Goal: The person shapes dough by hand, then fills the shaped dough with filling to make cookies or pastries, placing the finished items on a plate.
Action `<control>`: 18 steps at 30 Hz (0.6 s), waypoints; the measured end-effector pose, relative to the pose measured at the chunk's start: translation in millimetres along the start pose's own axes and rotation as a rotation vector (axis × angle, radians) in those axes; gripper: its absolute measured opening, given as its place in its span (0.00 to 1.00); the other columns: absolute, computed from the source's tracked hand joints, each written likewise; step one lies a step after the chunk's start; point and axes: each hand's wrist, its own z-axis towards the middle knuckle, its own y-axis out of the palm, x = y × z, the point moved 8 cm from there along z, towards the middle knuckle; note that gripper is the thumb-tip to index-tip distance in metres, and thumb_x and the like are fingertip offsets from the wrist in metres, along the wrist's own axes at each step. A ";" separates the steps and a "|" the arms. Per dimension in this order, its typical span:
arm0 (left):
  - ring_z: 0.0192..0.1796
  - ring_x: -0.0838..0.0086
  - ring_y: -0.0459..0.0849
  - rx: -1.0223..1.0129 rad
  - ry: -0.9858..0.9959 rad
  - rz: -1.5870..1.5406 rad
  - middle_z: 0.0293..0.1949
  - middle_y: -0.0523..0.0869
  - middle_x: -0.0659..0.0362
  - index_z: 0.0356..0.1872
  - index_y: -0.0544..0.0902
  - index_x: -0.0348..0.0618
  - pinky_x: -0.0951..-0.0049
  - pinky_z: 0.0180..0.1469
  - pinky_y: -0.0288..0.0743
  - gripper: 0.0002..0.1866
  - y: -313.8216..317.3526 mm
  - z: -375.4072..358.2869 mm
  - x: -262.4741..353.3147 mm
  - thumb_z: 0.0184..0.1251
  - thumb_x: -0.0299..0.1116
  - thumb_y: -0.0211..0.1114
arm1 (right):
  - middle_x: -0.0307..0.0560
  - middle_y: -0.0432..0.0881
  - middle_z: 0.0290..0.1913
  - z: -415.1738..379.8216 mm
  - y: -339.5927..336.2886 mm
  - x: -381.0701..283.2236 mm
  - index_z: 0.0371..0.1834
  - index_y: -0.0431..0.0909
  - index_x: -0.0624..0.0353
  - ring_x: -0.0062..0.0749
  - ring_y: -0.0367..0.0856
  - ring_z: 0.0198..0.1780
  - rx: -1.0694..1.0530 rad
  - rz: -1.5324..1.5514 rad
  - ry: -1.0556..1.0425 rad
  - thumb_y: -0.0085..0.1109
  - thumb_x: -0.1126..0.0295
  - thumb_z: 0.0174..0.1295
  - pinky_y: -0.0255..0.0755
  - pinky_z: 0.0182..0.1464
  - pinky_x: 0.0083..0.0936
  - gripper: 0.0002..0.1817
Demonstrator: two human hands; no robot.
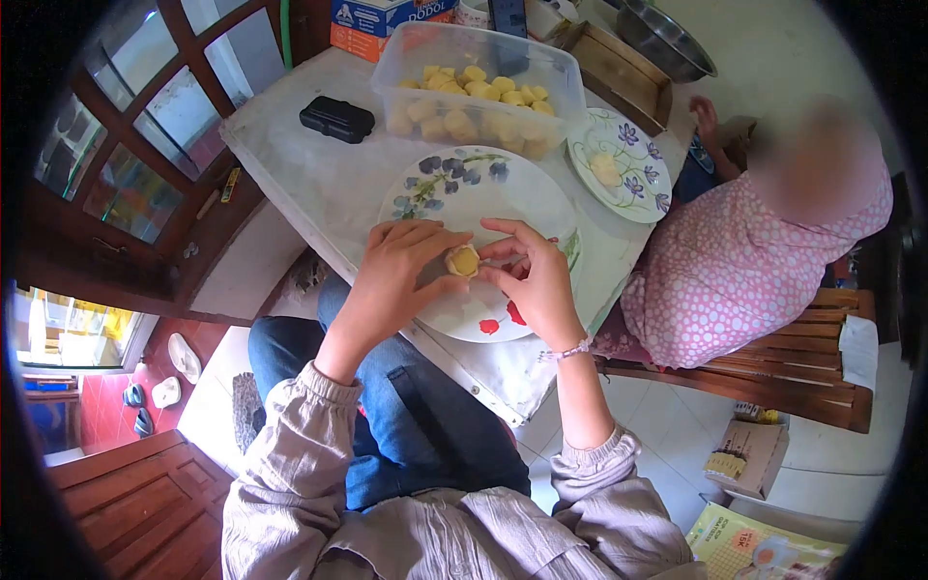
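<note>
A small round piece of pale dough with a yellow middle is between my two hands, over a large floral plate. My left hand has its thumb and fingers curved around the piece from the left. From the right, the thumb and fingertips of my right hand pinch at its edge. Beyond the plate stands a clear plastic tub with many small yellow pieces inside. A smaller plate with purple flowers lies at the right, bearing a pale lump of dough.
A black case lies left of the tub. At the back are a blue and orange box, a phone, a brown tray and a metal bowl. Another person sits on a wooden bench at the right.
</note>
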 end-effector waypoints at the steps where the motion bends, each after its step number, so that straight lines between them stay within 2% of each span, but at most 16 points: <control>1: 0.61 0.59 0.75 -0.007 0.020 -0.021 0.52 0.83 0.54 0.54 0.82 0.49 0.60 0.64 0.59 0.26 1.2 0.1 0.4 0.52 0.43 0.73 | 0.49 0.87 0.39 1.7 -2.1 4.3 0.59 0.75 0.59 0.28 0.86 0.38 0.001 0.002 -0.002 0.63 0.84 0.55 0.79 0.40 0.22 0.26; 3: 0.61 0.59 0.76 -0.014 0.040 -0.041 0.52 0.83 0.54 0.54 0.82 0.50 0.60 0.64 0.59 0.27 1.7 0.9 3.2 0.51 0.42 0.74 | 0.48 0.87 0.38 5.2 -2.1 6.9 0.58 0.75 0.61 0.24 0.85 0.38 -0.030 0.089 -0.087 0.64 0.83 0.55 0.78 0.39 0.20 0.24; 7: 0.59 0.60 0.76 -0.059 -0.022 -0.072 0.52 0.84 0.54 0.54 0.83 0.50 0.61 0.64 0.59 0.27 6.5 5.9 -1.3 0.48 0.40 0.76 | 0.47 0.87 0.37 10.3 -3.7 8.7 0.57 0.75 0.62 0.23 0.85 0.37 -0.031 0.094 -0.102 0.64 0.81 0.57 0.77 0.38 0.18 0.22; 9: 0.59 0.59 0.77 -0.075 -0.022 -0.084 0.52 0.84 0.54 0.53 0.83 0.50 0.61 0.64 0.59 0.27 7.7 7.2 -3.1 0.49 0.40 0.76 | 0.45 0.87 0.38 8.5 -4.6 10.5 0.55 0.77 0.62 0.24 0.85 0.39 -0.021 0.209 -0.067 0.64 0.75 0.61 0.76 0.37 0.18 0.18; 10: 0.59 0.62 0.77 -0.087 -0.067 -0.231 0.52 0.84 0.55 0.54 0.82 0.49 0.62 0.63 0.60 0.27 8.4 7.7 -7.4 0.50 0.41 0.75 | 0.45 0.87 0.38 5.2 -3.7 8.6 0.55 0.77 0.62 0.24 0.85 0.39 -0.016 0.212 -0.070 0.64 0.75 0.61 0.76 0.37 0.18 0.18; 11: 0.58 0.64 0.78 -0.099 -0.114 -0.380 0.53 0.84 0.56 0.55 0.82 0.48 0.63 0.63 0.61 0.27 9.2 8.0 -10.8 0.51 0.43 0.75 | 0.44 0.87 0.40 -1.3 -4.7 5.5 0.55 0.77 0.61 0.23 0.85 0.40 0.033 0.389 -0.061 0.64 0.72 0.63 0.75 0.37 0.17 0.17; 12: 0.58 0.64 0.78 -0.102 -0.113 -0.378 0.53 0.84 0.56 0.55 0.82 0.48 0.63 0.63 0.61 0.27 7.4 7.1 -7.6 0.51 0.43 0.75 | 0.43 0.86 0.41 -8.2 -5.2 3.4 0.55 0.78 0.61 0.23 0.84 0.42 0.081 0.566 -0.050 0.63 0.69 0.65 0.74 0.37 0.16 0.16; 14: 0.60 0.71 0.77 -0.125 -0.283 -0.981 0.55 0.83 0.59 0.59 0.79 0.45 0.66 0.64 0.62 0.31 8.9 0.4 -3.5 0.56 0.49 0.73 | 0.43 0.86 0.42 -23.0 -2.3 -6.2 0.55 0.78 0.61 0.22 0.83 0.43 0.109 0.673 -0.022 0.62 0.68 0.66 0.73 0.37 0.15 0.16; 15: 0.60 0.71 0.77 -0.128 -0.290 -0.979 0.55 0.83 0.59 0.59 0.79 0.45 0.66 0.64 0.62 0.31 8.4 0.2 -0.8 0.56 0.49 0.73 | 0.43 0.86 0.44 -30.2 -1.6 -9.8 0.55 0.78 0.61 0.22 0.83 0.44 0.135 0.776 0.006 0.61 0.67 0.67 0.72 0.38 0.14 0.16; 17: 0.62 0.75 0.74 -0.136 -0.287 -1.303 0.58 0.81 0.60 0.63 0.75 0.40 0.68 0.65 0.63 0.38 9.9 1.1 9.1 0.58 0.55 0.71 | 0.43 0.86 0.45 -42.8 -5.4 -28.8 0.54 0.79 0.61 0.22 0.82 0.45 0.187 0.692 -0.062 0.62 0.68 0.67 0.71 0.40 0.14 0.15; 18: 0.62 0.75 0.74 -0.135 -0.265 -1.303 0.58 0.81 0.60 0.63 0.75 0.40 0.68 0.65 0.63 0.38 7.4 -8.0 10.2 0.58 0.55 0.71 | 0.42 0.85 0.47 -55.3 -1.8 -41.0 0.53 0.80 0.61 0.22 0.81 0.47 0.246 0.589 -0.158 0.62 0.68 0.66 0.70 0.42 0.15 0.15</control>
